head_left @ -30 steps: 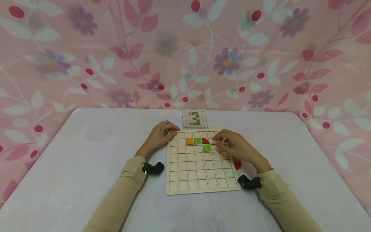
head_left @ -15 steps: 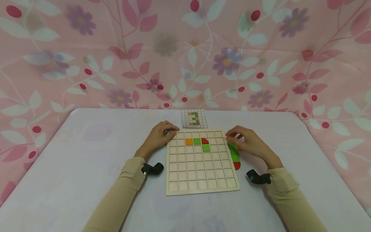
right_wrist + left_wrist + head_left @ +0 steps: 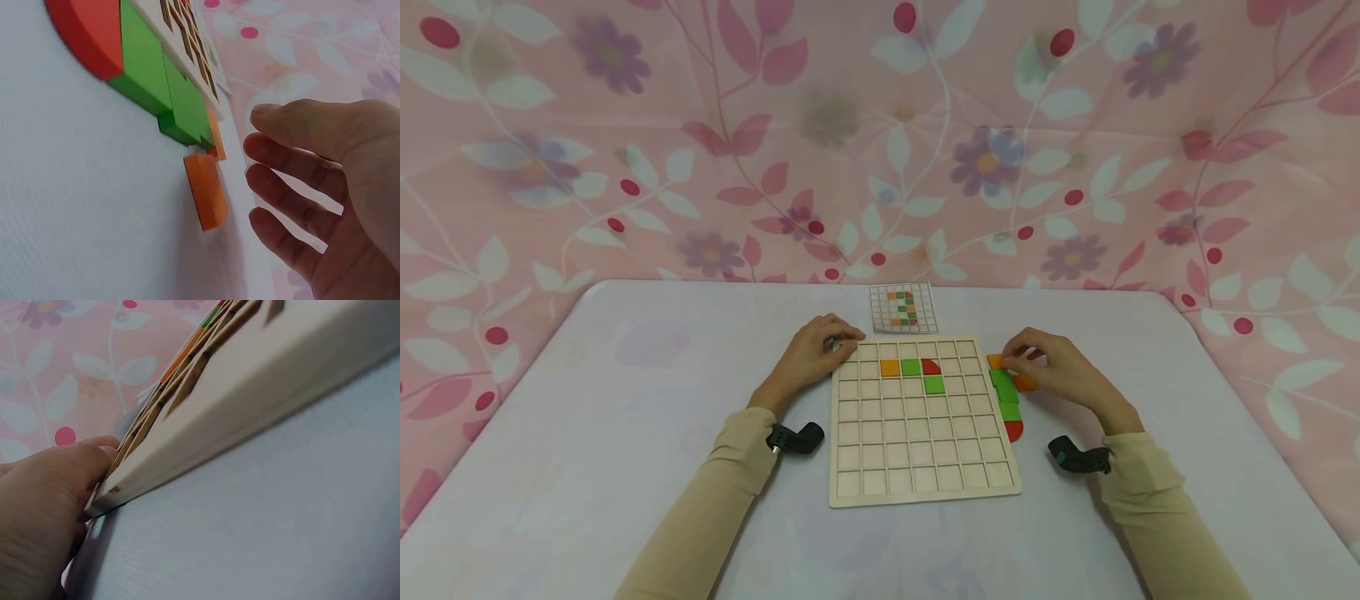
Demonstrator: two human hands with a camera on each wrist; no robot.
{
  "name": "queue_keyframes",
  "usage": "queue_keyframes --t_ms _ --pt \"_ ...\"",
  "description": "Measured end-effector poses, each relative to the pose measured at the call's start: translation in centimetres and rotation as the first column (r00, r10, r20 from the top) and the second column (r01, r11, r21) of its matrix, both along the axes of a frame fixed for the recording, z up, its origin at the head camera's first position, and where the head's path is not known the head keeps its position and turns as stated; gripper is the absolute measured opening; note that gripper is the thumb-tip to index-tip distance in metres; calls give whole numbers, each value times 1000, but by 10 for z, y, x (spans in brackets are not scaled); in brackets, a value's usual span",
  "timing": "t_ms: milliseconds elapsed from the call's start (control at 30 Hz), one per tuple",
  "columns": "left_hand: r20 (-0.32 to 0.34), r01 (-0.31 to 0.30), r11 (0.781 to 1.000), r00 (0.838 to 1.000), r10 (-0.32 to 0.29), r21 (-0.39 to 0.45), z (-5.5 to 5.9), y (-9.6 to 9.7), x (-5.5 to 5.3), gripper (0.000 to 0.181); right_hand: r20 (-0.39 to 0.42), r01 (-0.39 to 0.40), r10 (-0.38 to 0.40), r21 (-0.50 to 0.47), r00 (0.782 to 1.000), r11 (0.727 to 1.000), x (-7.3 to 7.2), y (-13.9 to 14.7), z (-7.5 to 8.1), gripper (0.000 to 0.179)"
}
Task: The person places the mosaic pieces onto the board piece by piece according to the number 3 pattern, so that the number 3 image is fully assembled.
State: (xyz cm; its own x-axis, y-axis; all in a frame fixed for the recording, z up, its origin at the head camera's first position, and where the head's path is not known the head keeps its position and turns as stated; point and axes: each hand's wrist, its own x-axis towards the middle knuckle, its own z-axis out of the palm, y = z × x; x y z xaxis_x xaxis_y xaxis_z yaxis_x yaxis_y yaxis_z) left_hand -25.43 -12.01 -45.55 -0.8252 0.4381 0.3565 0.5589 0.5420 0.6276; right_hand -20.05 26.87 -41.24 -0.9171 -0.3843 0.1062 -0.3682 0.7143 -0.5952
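Observation:
A pale wooden grid board [image 3: 917, 454] lies flat on the table. My left hand [image 3: 816, 346] grips its far left corner; in the left wrist view the thumb lies at the board's edge [image 3: 225, 431]. Set in the grid are an orange square [image 3: 890, 367], a green square [image 3: 911, 367], a red quarter-round tile [image 3: 930, 367] and, below it, another green square [image 3: 934, 385]. My right hand [image 3: 1060, 371] hovers over loose tiles right of the board, fingers slightly bent and holding nothing. Closest to it are two orange blocks, one lying apart [image 3: 206, 190].
Along the board's right edge lie loose green blocks [image 3: 1004, 386] and a red rounded block [image 3: 1013, 430]. A printed pattern card [image 3: 880, 315] rests behind the board. Pink floral cloth [image 3: 880, 167] hangs at the table's far edge.
The right hand has moved from above the board's upper right to the loose tiles on the right, uncovering that part of the grid. The left hand stays at the corner.

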Motion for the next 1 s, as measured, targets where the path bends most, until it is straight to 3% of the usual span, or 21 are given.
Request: queue_keyframes --t_ms 167,467,700,1000 --pt "-6 3 1000 1000 -3 1 -1 0 0 16 15 -3 2 4 1000 1000 0 8 0 12" --pt "-8 1 1000 1000 -1 -4 -2 0 -1 16 134 -1 -7 56 991 998 0 21 3 17" --pt "-10 -6 1000 1000 6 -18 -2 0 -1 16 173 -14 -1 82 985 996 0 27 5 20" --pt "-3 -4 1000 1000 4 -14 -1 0 -1 16 254 -63 47 52 966 997 0 32 6 27"
